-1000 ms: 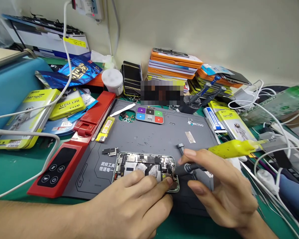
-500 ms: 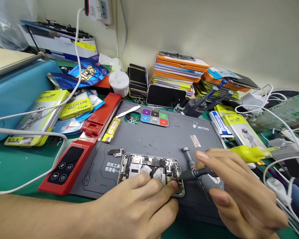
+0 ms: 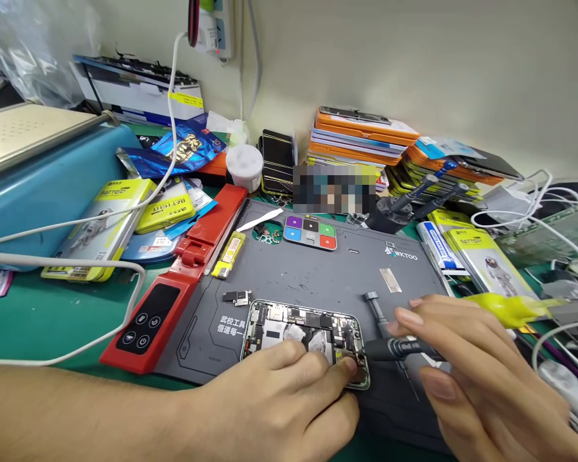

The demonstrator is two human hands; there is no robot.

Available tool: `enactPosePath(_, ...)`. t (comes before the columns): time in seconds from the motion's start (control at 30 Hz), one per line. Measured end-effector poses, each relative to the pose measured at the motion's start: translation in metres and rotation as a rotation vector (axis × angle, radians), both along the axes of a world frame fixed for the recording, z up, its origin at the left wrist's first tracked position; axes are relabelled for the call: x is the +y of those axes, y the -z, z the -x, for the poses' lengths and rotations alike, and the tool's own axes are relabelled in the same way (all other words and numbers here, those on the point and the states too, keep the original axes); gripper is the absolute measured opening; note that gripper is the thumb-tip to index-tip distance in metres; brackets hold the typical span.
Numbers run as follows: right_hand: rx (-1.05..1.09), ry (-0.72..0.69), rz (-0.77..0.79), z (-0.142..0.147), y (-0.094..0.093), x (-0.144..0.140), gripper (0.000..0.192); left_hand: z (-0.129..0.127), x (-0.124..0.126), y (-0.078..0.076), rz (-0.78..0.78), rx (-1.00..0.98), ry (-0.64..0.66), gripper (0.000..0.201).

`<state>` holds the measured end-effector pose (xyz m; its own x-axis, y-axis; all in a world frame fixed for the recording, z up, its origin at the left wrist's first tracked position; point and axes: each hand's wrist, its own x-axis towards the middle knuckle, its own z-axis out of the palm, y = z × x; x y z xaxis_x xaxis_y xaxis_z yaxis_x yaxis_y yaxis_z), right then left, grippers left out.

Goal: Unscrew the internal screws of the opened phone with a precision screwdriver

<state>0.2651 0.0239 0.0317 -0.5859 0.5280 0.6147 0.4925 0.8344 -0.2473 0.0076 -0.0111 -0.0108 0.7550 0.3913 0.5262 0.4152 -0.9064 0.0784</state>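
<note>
An opened smartphone lies on the grey mat, its board and inner parts bare. My left hand rests over its near edge, fingers curled. One fingertip presses a part near the phone's right end. My right hand hovers to the right, thumb and fingers apart. A dark screwdriver lies between the phone's right edge and that hand, partly behind its fingers; whether they touch it I cannot tell. Beneath it a second, grey screwdriver rests on the mat.
Beyond the phone are a battery, small metal parts and a coloured screw tray. A red folding device lies left. Screwdrivers stand in a black holder. White cables cross the left side; battery boxes lie right.
The whole view has shifted, so the scene sits slightly further right and lower. My left fingertip stays pressed on the phone. My right hand stays beside the dark screwdriver, fingers still apart.
</note>
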Motion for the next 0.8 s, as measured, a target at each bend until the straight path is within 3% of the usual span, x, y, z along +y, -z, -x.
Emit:
enactPosePath(0.1, -0.001, -0.055, 0.016, 0.0, -0.003, 0.0, 0.084, 0.0, 0.0, 0.0, -0.006, -0.006, 0.0, 0.026)
enactPosePath(0.43, 0.006, -0.036, -0.069, -0.001, 0.0, -0.001, 0.074, -0.004, -0.001, 0.002, 0.043, -0.029, -0.005, 0.022)
enactPosePath(0.6, 0.052, -0.065, -0.03, -0.002, 0.002, -0.001, 0.072, 0.005, 0.012, -0.03, 0.063, -0.036, -0.064, 0.023)
enactPosePath(0.7, 0.041, -0.058, -0.018, -0.001, 0.002, -0.002, 0.07, 0.017, 0.032, -0.049, 0.0, 0.043, -0.223, 0.018)
enactPosePath(0.8, 0.051, -0.053, -0.005, 0.002, 0.001, -0.003, 0.065, 0.031, 0.053, -0.055, -0.008, 0.26, -0.4, 0.012)
